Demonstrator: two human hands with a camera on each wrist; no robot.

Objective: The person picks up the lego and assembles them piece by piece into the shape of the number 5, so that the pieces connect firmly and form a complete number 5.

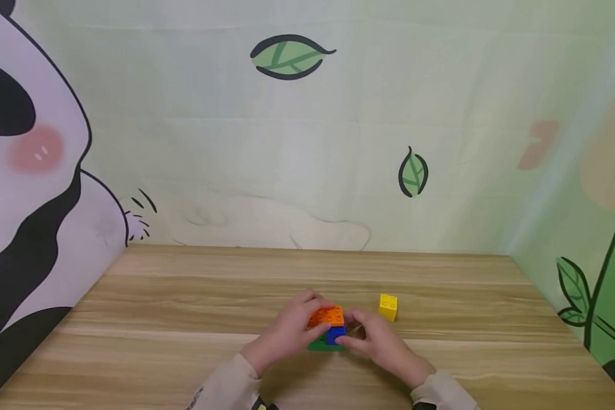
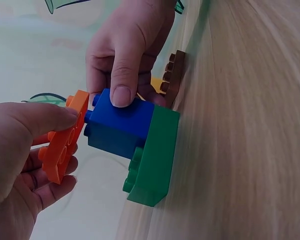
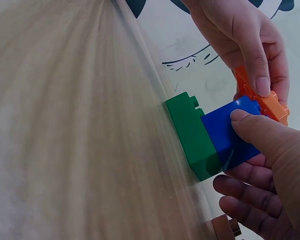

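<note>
My left hand (image 1: pixel 287 327) pinches a flat orange toy brick (image 1: pixel 329 315) between thumb and fingers. In the left wrist view the orange brick (image 2: pixel 65 137) is held just over the studs of a tall blue brick (image 2: pixel 121 122), with one end jutting past it. The blue brick stands on one end of a longer green brick (image 2: pixel 155 157), whose other studs show bare. My right hand (image 1: pixel 384 344) grips the blue brick, its thumb flat on one side, as the right wrist view also shows. The green brick (image 3: pixel 190 137) rests on the table.
Beyond my right hand a yellow brick (image 1: pixel 388 307) stands on the wooden table (image 1: pixel 184 290). A brown brick (image 2: pixel 175 77) with a row of studs lies near the right hand in the left wrist view. A printed wall (image 1: pixel 210 142) closes the table's far edge.
</note>
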